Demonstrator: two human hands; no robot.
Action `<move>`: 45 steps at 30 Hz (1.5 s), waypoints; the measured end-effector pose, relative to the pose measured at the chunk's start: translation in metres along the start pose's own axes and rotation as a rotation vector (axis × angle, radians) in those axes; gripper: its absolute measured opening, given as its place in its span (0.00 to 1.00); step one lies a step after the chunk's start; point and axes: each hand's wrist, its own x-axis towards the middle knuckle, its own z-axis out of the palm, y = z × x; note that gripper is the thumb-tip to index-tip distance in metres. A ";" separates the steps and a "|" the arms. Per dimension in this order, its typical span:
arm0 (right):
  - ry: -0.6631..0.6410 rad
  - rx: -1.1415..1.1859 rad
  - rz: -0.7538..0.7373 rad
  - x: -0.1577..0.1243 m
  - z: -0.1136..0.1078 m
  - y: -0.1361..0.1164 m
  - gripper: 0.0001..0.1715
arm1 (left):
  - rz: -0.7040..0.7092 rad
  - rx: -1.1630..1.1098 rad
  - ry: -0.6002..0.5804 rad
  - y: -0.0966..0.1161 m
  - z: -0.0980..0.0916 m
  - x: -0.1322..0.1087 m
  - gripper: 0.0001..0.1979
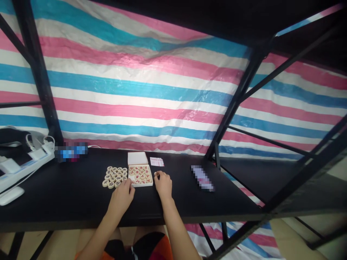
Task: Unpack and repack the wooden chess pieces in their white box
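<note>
A small open box [143, 180] lies on the black table [67, 202], filled with round wooden game pieces marked in red. Its lid [137, 158] lies just behind it. To the box's left, several loose round pieces [114, 176] are grouped on the table. My left hand [123, 196] rests at the box's front left corner, fingers curled, beside the loose pieces. My right hand [163, 184] sits at the box's right edge, its fingers pinched on one round piece [156, 174].
A small paper slip [157, 161] lies behind the box. A blurred flat item [202, 177] lies to the right. A power strip with plugs [24, 162] sits at far left, with a blurred blue object [71, 151] nearby. Black frame posts [43, 90] rise behind.
</note>
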 end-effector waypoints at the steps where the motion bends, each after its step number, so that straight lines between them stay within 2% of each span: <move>1: 0.010 0.003 -0.005 0.000 -0.002 -0.001 0.10 | -0.004 -0.002 -0.001 0.000 -0.001 0.000 0.07; 4: 0.067 0.051 -0.060 -0.001 -0.010 -0.010 0.12 | -0.021 0.003 0.000 0.001 -0.002 -0.001 0.07; 7: 0.118 0.201 -0.301 -0.007 -0.013 -0.030 0.14 | -0.065 0.025 -0.002 0.000 -0.003 0.000 0.07; 9: 0.068 0.259 -0.489 -0.012 -0.010 -0.044 0.13 | -0.083 0.043 -0.017 -0.001 -0.003 0.000 0.09; 11: 0.005 0.249 -0.583 -0.016 -0.004 -0.055 0.12 | -0.067 0.060 -0.046 -0.002 -0.004 0.000 0.11; 15: -0.072 0.195 -0.600 -0.016 0.006 -0.061 0.11 | -0.034 0.094 -0.089 0.000 -0.008 0.000 0.14; 21: -0.161 0.067 -0.576 -0.013 0.009 -0.061 0.10 | -0.011 0.128 -0.090 0.000 -0.005 0.000 0.16; 25: -0.173 0.024 -0.610 -0.017 0.010 -0.063 0.13 | 0.012 0.134 -0.079 -0.003 0.000 0.001 0.16; 30: -0.149 0.037 -0.644 -0.021 0.008 -0.060 0.12 | 0.042 0.123 -0.041 -0.001 0.001 -0.002 0.15; 33: -0.098 0.084 -0.583 -0.019 0.002 -0.053 0.13 | 0.072 0.097 0.031 -0.003 -0.005 -0.004 0.16; 37: -0.030 0.101 -0.237 -0.009 -0.004 -0.033 0.14 | 0.101 0.051 0.282 -0.032 -0.018 -0.003 0.13; 39: -0.009 0.089 -0.097 -0.006 -0.003 -0.024 0.14 | 0.054 0.114 0.297 -0.054 -0.024 -0.002 0.13; 41: -0.009 0.085 -0.056 -0.004 -0.001 -0.018 0.13 | 0.012 0.161 0.278 -0.071 -0.028 -0.001 0.14; 45: -0.021 0.101 -0.049 -0.006 0.004 -0.017 0.14 | -0.062 0.254 0.212 -0.081 -0.028 -0.003 0.17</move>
